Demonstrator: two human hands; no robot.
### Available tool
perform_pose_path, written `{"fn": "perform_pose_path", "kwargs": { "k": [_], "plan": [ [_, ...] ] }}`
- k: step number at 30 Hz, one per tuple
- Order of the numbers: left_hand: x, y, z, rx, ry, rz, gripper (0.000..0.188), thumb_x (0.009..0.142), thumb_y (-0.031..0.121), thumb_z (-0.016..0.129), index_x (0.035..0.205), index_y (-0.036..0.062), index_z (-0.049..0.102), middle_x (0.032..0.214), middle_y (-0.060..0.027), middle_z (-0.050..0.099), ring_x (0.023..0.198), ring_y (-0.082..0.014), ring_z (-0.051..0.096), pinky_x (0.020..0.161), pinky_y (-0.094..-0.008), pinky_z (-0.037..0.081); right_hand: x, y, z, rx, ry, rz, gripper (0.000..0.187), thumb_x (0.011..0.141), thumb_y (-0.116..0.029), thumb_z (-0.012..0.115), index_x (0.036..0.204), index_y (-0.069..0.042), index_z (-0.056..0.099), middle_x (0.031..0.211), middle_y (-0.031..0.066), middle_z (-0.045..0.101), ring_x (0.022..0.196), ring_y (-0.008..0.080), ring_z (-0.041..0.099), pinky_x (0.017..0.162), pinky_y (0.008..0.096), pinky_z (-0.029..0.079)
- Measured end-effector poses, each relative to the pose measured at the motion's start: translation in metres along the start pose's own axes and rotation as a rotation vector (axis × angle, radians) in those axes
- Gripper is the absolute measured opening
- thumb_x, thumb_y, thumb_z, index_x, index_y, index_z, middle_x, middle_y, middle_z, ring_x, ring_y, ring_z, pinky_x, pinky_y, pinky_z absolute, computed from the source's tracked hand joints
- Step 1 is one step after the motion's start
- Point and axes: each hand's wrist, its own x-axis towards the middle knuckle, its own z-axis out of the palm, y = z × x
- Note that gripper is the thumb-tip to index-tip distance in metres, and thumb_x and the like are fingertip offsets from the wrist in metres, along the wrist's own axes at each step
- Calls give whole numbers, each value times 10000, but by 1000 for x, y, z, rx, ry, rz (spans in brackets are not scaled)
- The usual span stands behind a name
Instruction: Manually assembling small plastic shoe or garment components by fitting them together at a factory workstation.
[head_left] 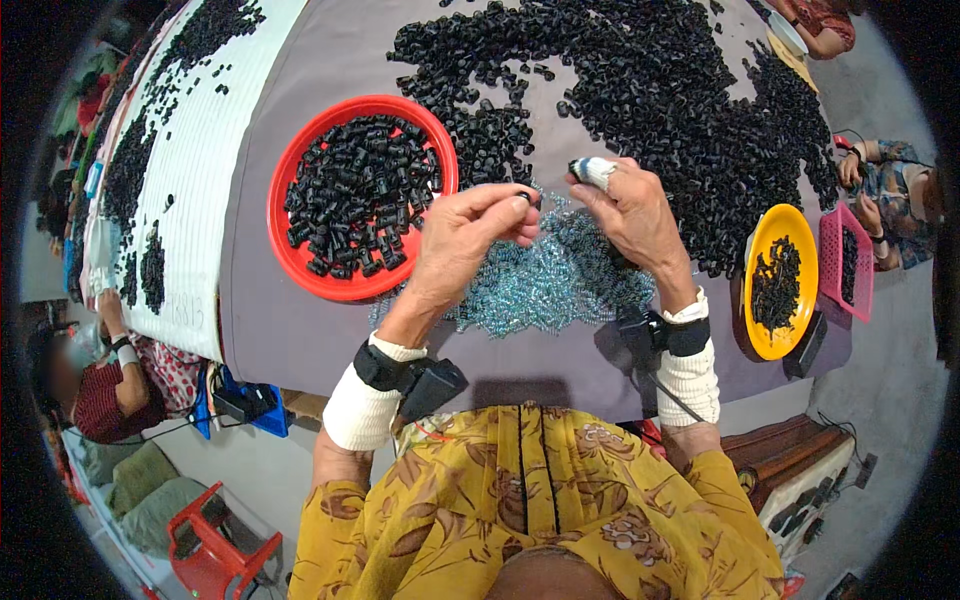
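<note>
My left hand pinches a small black plastic piece between thumb and fingertips, above the near edge of the table. Close by on its right, my right hand has its fingers curled and thumb drawn in. White wrapping covers one finger, with something dark at its tip; what this hand holds, if anything, is too small to name. Beneath both hands lies a heap of small shiny clear-blue pieces. Left of my left hand, a red round tray holds many short black cylindrical pieces.
Loose black pieces spread over the far part of the grey tablecloth. At right stand a yellow plate and a pink basket with black pieces. Other people's hands work at right and left. A red chair stands lower left.
</note>
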Motion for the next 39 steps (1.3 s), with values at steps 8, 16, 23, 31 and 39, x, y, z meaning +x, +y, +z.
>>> {"fn": "perform_pose_path", "kwargs": {
  "k": [8, 16, 23, 31, 39],
  "plan": [
    [-5, -5, -21, -71, 134, 21, 283, 917, 143, 579, 1111, -62, 596, 902, -113, 648, 783, -177, 642, 736, -303, 548, -5, 29, 15, -90, -125, 69, 85, 745, -51, 646, 778, 4, 589, 724, 169, 575, 723, 363, 561, 656, 419, 435],
    [-7, -11, -25, -75, 143, 18, 248, 899, 117, 592, 1085, -44, 622, 872, -102, 658, 759, -142, 642, 710, -267, 551, 1, 25, 48, -252, -222, -84, 46, 726, -24, 580, 752, -43, 613, 711, 119, 537, 749, 301, 545, 682, 403, 390],
    [-5, -15, -23, -67, 138, 6, 236, 892, 109, 598, 1070, -44, 631, 863, -92, 660, 750, -131, 637, 697, -256, 551, -2, 17, 53, -374, -256, -198, 59, 684, -37, 621, 734, -66, 615, 795, 87, 527, 819, 264, 524, 742, 378, 381],
    [-3, -17, -22, -103, 129, -13, 241, 887, 111, 607, 1069, -47, 621, 871, -91, 660, 754, -124, 636, 698, -243, 542, -4, 21, 52, -226, -232, -98, 100, 703, -92, 662, 766, -45, 601, 830, 99, 550, 865, 271, 533, 777, 403, 385],
    [-2, -18, -17, -78, 135, -43, 252, 891, 110, 605, 1092, -41, 616, 882, -92, 660, 772, -134, 638, 710, -260, 544, -8, 14, 33, 265, -164, 340, 177, 845, -157, 616, 901, 10, 628, 695, 74, 585, 566, 138, 501, 540, 283, 400]
  ]
}}
